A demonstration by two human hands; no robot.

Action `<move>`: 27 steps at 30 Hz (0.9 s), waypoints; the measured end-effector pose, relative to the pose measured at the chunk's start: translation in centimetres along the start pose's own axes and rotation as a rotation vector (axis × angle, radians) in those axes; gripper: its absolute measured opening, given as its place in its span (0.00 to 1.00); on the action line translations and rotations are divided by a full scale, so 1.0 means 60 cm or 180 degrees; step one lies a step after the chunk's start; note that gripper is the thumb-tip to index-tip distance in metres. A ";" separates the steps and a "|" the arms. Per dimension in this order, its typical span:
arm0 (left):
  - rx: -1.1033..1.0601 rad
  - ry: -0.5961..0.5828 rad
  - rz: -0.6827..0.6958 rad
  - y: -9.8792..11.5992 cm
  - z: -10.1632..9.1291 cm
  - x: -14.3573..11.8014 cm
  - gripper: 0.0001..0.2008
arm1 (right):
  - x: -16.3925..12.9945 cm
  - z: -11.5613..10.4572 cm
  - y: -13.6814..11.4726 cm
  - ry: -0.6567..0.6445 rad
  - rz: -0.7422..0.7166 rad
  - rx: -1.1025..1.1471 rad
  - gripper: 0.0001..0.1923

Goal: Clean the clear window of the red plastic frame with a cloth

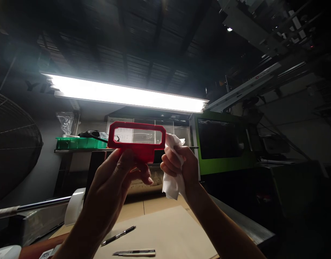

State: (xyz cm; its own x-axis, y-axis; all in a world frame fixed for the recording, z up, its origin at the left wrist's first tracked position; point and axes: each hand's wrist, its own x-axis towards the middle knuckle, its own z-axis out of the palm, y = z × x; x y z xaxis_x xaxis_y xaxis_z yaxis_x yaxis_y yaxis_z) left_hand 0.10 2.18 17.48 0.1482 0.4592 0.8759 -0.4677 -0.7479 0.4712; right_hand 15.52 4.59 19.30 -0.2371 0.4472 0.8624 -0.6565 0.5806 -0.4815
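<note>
My left hand (119,176) holds a red plastic frame (137,138) by its lower stem, raised toward the bright tube lamp. The frame has a clear rectangular window through which the shelf behind shows. My right hand (178,163) is closed around a crumpled white cloth (172,185), right beside the frame's right end; the cloth touches or nearly touches that corner. Both forearms rise from the bottom of the view.
A long lit tube lamp (127,94) hangs ahead. A green tray (80,142) sits on a shelf at left, a green machine (222,144) at right. Below lie brown cardboard sheets (165,230), a black pen (118,236) and a utility knife (134,253). A fan grille (14,140) is at far left.
</note>
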 end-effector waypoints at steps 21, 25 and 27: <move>0.0166 0.0056 0.0032 0.000 -0.007 -0.002 0.09 | -0.033 0.011 -0.003 0.0901 -0.1413 -0.2367 0.14; 0.0328 0.0067 0.0044 -0.003 -0.007 0.000 0.09 | -0.062 0.033 -0.015 0.0102 -0.2424 -0.4838 0.20; 0.0274 0.0104 0.0065 -0.006 -0.006 0.000 0.08 | -0.067 0.048 -0.018 -0.0267 -0.2452 -0.5532 0.18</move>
State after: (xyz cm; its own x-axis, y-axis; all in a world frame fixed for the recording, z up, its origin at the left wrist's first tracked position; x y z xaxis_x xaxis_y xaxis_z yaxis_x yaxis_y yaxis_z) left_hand -0.04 2.60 17.30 0.1103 0.4577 0.8822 -0.3935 -0.7950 0.4617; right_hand 15.14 0.20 16.83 -0.3497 -0.2044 0.9143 0.7102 0.5786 0.4010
